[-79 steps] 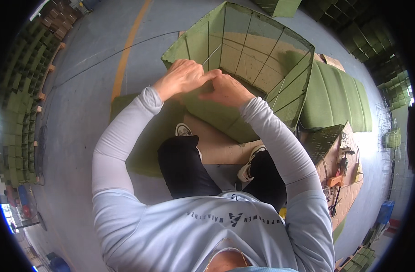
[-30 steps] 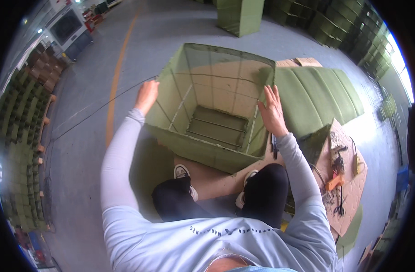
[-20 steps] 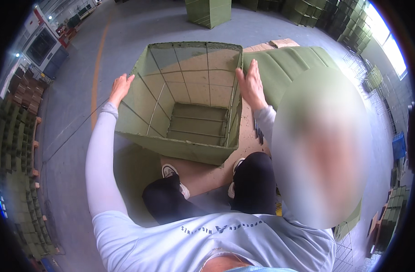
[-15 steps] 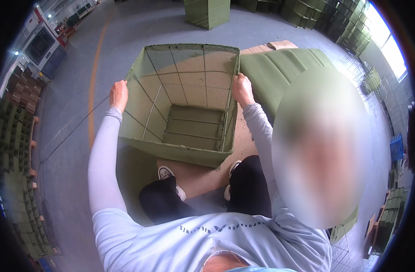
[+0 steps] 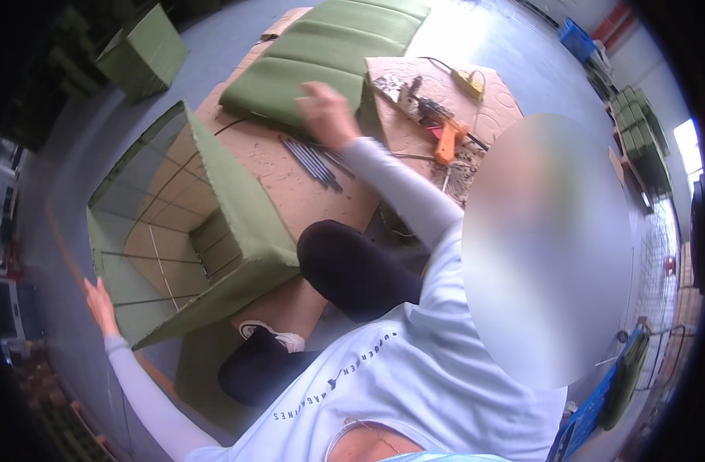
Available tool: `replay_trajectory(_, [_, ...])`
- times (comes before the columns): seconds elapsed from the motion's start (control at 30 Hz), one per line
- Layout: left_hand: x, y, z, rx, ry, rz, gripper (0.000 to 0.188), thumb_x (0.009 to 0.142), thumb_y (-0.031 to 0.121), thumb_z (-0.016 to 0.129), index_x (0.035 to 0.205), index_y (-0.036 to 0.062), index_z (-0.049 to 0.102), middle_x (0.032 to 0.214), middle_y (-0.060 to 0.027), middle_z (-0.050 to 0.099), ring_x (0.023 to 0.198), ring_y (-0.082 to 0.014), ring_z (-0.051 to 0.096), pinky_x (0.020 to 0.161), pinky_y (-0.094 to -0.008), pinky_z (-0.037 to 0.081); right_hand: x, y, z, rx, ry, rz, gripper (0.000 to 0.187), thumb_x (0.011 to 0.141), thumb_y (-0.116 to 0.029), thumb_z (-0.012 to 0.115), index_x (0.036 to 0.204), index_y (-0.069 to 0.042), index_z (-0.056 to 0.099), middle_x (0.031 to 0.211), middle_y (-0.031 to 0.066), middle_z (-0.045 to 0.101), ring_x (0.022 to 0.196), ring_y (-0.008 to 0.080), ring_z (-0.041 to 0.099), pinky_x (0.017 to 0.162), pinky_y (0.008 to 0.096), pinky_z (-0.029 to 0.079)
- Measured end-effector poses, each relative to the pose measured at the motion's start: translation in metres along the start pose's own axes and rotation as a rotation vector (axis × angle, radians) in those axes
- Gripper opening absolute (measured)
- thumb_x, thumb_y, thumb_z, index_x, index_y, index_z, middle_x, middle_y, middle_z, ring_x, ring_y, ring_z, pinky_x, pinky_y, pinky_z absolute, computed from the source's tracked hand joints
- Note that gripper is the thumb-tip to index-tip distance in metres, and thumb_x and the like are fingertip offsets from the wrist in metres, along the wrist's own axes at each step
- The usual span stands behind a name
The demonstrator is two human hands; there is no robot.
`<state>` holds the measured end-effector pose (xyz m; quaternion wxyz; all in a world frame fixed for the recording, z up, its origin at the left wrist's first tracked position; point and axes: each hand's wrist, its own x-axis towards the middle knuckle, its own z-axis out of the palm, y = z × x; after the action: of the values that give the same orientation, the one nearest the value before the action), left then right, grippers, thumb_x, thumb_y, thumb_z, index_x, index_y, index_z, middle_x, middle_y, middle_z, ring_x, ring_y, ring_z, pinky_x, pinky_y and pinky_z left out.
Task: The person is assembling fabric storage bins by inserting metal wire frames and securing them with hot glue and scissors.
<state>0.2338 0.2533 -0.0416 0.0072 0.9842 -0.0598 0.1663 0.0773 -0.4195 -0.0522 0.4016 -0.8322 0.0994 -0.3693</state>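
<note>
A large green fabric-covered box with an inner wire frame and see-through mesh side stands tilted in front of me, its mouth facing me. My left hand is at its left rim, fingers stretched out along the edge; whether they touch it is unclear. My right hand is off the box, raised over the near edge of a green padded panel; it is slightly blurred, its fingers look extended, and I see nothing in it. Below that hand lie several dark grey sticks on brown cardboard.
An orange-handled glue gun rests on dirty cardboard at the right, beside a yellow power strip with a cord. Another green box stands on the floor at the far left. A blurred oval covers part of the right side.
The view has swung right, bringing the glue gun and sticks into sight. My right hand has let go of the box's rim and moved over to the panel. My left hand's fingers have straightened.
</note>
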Motion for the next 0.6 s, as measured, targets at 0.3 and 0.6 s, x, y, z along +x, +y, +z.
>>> replay_trajectory(0.3, [-0.003, 0.017, 0.000, 0.013, -0.046, 0.034, 0.050, 0.096, 0.034, 0.043, 0.130, -0.0022, 0.041, 0.116, -0.0277, 0.055, 0.108, -0.0431, 0.051, 0.085, -0.0476, 0.042, -0.111, 0.218, -0.294, -0.854, 0.051, 0.785, 0.030, 0.083, -0.026, 0.055, 0.096, 0.000, 0.062, 0.098, 0.0203, 0.064, 0.092, 0.0354, 0.062, 0.082, 0.0434, 0.049])
replay_trajectory(0.6, [-0.019, 0.005, 0.001, 0.084, 0.034, 0.000, 0.041, 0.093, 0.028, 0.050, 0.125, 0.0031, 0.045, 0.110, -0.0245, 0.059, 0.100, -0.0419, 0.056, 0.082, -0.0469, 0.044, -0.151, 0.226, -0.310, -1.294, 0.322, 0.564, 0.042, 0.080, -0.041, 0.063, 0.093, -0.001, 0.062, 0.099, 0.0215, 0.062, 0.097, 0.0359, 0.059, 0.084, 0.0425, 0.047])
